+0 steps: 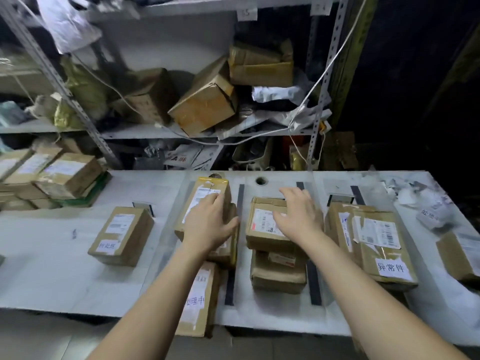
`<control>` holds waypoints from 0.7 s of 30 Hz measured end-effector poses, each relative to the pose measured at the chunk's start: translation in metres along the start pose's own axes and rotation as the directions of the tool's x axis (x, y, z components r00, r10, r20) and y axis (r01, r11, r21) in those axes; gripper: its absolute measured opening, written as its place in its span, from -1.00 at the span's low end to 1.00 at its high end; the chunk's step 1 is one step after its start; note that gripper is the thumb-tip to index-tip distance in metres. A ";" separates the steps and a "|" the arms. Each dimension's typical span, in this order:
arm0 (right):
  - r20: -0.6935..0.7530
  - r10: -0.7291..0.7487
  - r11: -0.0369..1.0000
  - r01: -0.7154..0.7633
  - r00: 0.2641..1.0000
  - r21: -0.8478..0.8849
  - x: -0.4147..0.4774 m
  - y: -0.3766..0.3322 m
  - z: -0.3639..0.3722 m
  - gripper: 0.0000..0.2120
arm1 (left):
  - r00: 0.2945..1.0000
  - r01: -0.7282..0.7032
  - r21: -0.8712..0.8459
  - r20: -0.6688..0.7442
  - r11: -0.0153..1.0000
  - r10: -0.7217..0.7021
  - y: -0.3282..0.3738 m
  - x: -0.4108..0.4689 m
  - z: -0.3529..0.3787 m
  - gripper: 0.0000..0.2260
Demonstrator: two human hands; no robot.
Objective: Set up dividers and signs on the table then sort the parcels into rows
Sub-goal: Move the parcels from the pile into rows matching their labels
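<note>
Brown cardboard parcels lie in rows on the white table (52,268), split by dark tape dividers (313,281). My left hand (210,224) rests flat on a long parcel with yellow tape (205,193), fingers spread over its label. My right hand (298,211) hovers open over a square parcel (262,224) in the row to the right, apart from or barely touching it. A paper sign (393,268) sits on the large parcel at right. Another sign (196,301) lies on the near parcel under my left forearm. A single parcel (122,235) sits at left.
A pile of parcels (54,178) stands at the table's far left. Metal shelves (181,133) behind hold tumbled boxes, bags and a white cable. Crumpled paper (426,203) lies at the far right. A round hole (261,181) is in the tabletop.
</note>
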State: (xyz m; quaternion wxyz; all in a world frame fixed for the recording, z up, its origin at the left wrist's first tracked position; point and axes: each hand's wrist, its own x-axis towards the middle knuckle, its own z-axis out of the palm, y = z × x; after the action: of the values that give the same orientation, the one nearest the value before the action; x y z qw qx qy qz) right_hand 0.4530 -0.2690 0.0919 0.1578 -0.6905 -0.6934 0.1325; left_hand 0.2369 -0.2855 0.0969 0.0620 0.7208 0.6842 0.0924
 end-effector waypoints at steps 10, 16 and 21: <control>0.094 -0.291 0.949 0.299 0.952 -0.094 -0.005 -0.169 0.036 -0.44 | 0.983 0.169 0.136 -0.096 0.976 -0.157 -0.155 -0.055 -0.078 -0.38; 0.108 -0.386 0.908 0.398 0.916 -0.129 -0.017 -0.300 0.090 -0.40 | 0.957 0.278 0.155 -0.131 0.948 -0.259 -0.294 -0.110 -0.108 -0.41; 0.152 -0.412 0.894 0.431 0.898 -0.126 -0.026 -0.413 0.140 -0.39 | 0.936 0.333 0.135 -0.166 0.933 -0.310 -0.415 -0.141 -0.135 -0.30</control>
State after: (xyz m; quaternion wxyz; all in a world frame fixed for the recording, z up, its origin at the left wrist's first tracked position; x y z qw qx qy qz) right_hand 0.0187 -0.2951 0.1282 0.0856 -0.5243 -0.8432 0.0822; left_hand -0.2036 -0.4084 0.1324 -0.0310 0.5931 0.8008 0.0768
